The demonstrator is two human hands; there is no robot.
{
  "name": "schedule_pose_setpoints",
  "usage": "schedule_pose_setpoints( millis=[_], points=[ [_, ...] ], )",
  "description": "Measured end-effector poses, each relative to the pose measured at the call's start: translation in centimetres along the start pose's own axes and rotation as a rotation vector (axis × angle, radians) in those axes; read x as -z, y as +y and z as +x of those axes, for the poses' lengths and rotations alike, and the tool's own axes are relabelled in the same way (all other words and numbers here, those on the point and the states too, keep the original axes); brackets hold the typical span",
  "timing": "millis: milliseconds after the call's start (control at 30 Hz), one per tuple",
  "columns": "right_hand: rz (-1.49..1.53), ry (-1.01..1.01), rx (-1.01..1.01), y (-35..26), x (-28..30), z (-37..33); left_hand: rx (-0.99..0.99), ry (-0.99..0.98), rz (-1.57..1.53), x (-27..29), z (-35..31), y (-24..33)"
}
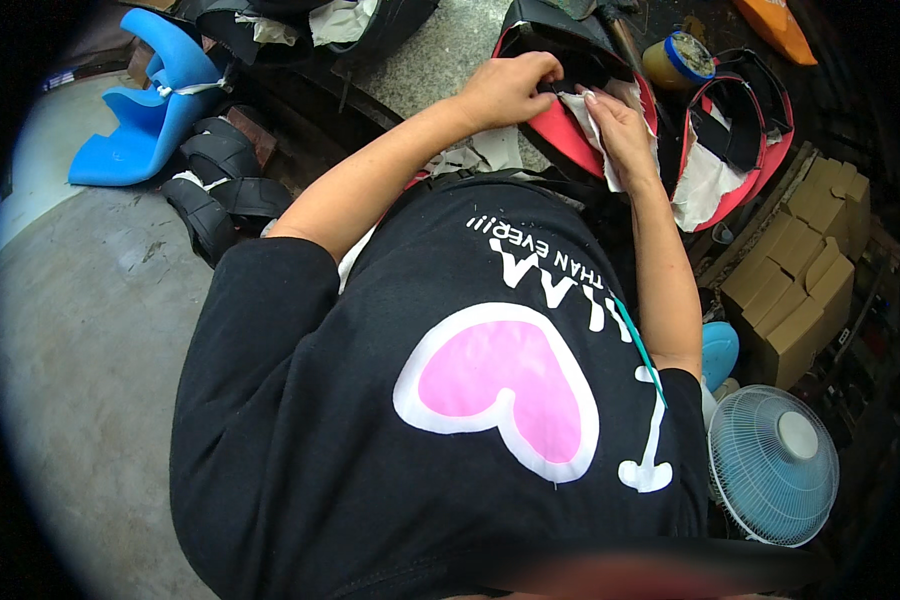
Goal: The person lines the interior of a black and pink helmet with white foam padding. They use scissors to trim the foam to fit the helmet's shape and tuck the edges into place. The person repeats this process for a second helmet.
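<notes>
Ahead of me lies a black strap-like piece with red edges (565,135), shaped like a sandal upper. My left hand (510,92) is at its near left edge, fingers curled in and thumb close to them; what they pinch, if anything, is hidden. A white sheet of lining or paper (607,170) hangs over the red edge, and my right hand (622,140) grips it between thumb and fingers. To the right, more red-edged black uppers (735,190) lie nested together, with white sheet inside. Between the two groups stands a jar with a blue rim (678,62).
At the left are a bent blue foam piece (160,125) tied with white and several black strap pieces (230,185). More black pieces (300,35) lie at the far left. Cardboard boxes (800,270) and a fan (775,465) stand to my right. An orange object (778,30) is far right.
</notes>
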State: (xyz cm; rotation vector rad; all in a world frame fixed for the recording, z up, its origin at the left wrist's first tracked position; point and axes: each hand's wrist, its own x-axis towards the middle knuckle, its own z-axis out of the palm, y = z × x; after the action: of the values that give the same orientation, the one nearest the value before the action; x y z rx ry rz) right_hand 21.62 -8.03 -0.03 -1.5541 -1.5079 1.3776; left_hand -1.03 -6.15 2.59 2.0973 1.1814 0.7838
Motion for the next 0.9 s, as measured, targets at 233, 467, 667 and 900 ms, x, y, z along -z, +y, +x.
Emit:
schedule_pose_setpoints(
  millis=[233, 467, 667, 900],
  points=[
    [-0.049, -0.054, 0.128, 1.0, 0.6, -0.1, -0.096, -0.110, 0.246, -1.1, 1.6, 1.4],
    [0.113, -0.085, -0.009, 0.2, 1.2, -0.2, 0.047, 0.008, 0.053, -0.9, 1.7, 1.1],
    [0.004, -0.145, 0.018, 0.4, 1.5, -0.3, -0.126, -0.063, 0.189, -1.3, 1.8, 1.2],
    [0.078, -0.083, 0.028, -1.0, 0.9, -0.1, -0.251, 0.052, 0.185, -0.7, 2.2, 0.0]
  ],
)
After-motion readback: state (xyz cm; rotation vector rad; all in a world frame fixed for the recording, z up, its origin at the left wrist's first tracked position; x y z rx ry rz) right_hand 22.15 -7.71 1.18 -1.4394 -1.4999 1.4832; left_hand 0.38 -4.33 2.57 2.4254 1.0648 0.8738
